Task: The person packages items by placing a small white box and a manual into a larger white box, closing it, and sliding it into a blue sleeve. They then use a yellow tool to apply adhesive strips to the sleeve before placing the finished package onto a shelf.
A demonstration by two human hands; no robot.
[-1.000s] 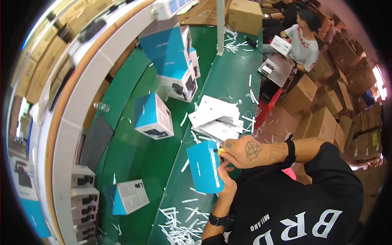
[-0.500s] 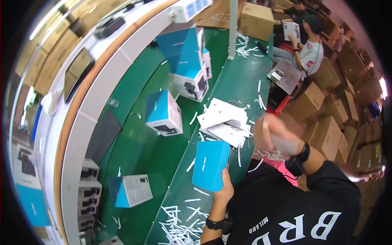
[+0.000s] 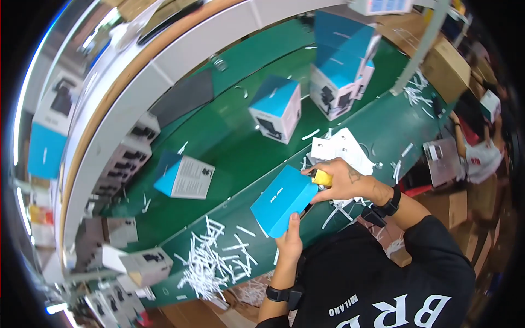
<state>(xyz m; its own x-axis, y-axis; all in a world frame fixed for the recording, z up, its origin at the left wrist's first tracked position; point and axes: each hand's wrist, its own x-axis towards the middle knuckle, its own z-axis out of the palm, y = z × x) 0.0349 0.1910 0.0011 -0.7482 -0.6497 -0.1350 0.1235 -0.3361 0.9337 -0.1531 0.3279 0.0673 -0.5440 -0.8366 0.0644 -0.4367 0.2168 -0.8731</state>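
A bright blue carton (image 3: 283,198) is tilted above the green bench, gripped along its near edge by my left hand (image 3: 290,243), thumb on its top face. At the carton's right side my right hand (image 3: 347,181) pinches a small yellow piece (image 3: 322,178) with something dark beside it. What exactly this piece is, I cannot make out. Behind my right hand lies a loose pile of white printed sheets (image 3: 350,150), partly covered by the hand.
White paper strips (image 3: 205,268) are heaped at the near left of the bench. Blue-and-white boxes (image 3: 278,109) stand farther back, some stacked (image 3: 339,82). One box (image 3: 186,176) lies at the left. A white shelf edge curves along the far side. Another person (image 3: 484,158) sits at far right.
My right hand has come from the right to the carton, bringing the small yellow piece against its side. The carton has turned and tilted in my left hand. The view has swung left.
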